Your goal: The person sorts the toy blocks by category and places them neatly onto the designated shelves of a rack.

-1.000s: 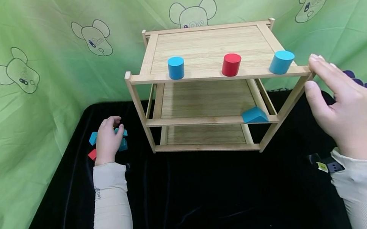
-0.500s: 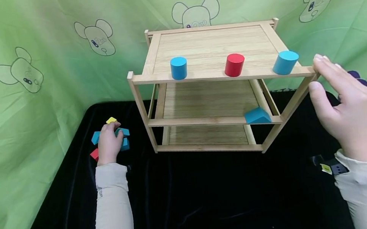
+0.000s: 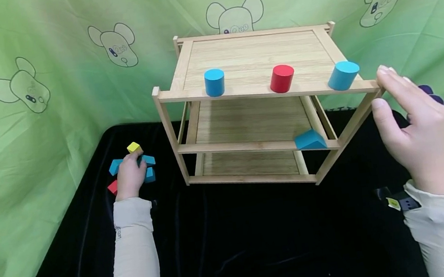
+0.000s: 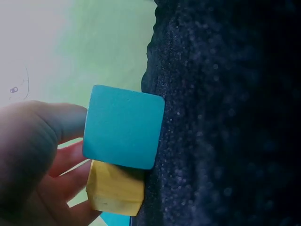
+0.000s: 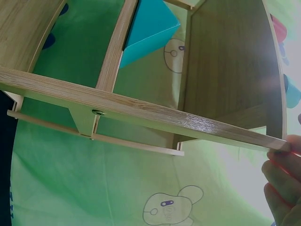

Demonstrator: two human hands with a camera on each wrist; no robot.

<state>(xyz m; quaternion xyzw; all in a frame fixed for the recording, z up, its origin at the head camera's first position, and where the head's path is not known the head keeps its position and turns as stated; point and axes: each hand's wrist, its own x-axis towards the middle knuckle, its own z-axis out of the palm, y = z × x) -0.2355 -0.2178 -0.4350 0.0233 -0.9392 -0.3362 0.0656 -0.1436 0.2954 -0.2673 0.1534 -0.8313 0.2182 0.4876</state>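
At the left of the head view, my left hand (image 3: 130,176) reaches down among several small toy blocks on the black cloth. A yellow block (image 3: 133,147) lies at its fingertips. In the left wrist view, a blue block (image 4: 123,127) hides the thumb tip, and the yellow block (image 4: 116,189) covers part of the fingers; whether they pinch it, I cannot tell. My right hand (image 3: 422,132) holds the front right corner of a three-tier wooden shelf (image 3: 257,51), fingers and thumb on either side of the post. The right wrist view shows its fingers (image 5: 282,181) at that corner.
Two blue cylinders (image 3: 214,83) (image 3: 343,75) and a red cylinder (image 3: 282,79) stand along the top tier's front edge. A blue wedge block (image 3: 310,139) sits on the middle tier's front rail. A red block (image 3: 113,187) lies by the left wrist. Green curtain (image 3: 59,131) surrounds everything.
My left hand has drawn down slightly among the blocks, and the yellow block has come into view beyond its fingers. My right hand stays at the shelf corner.
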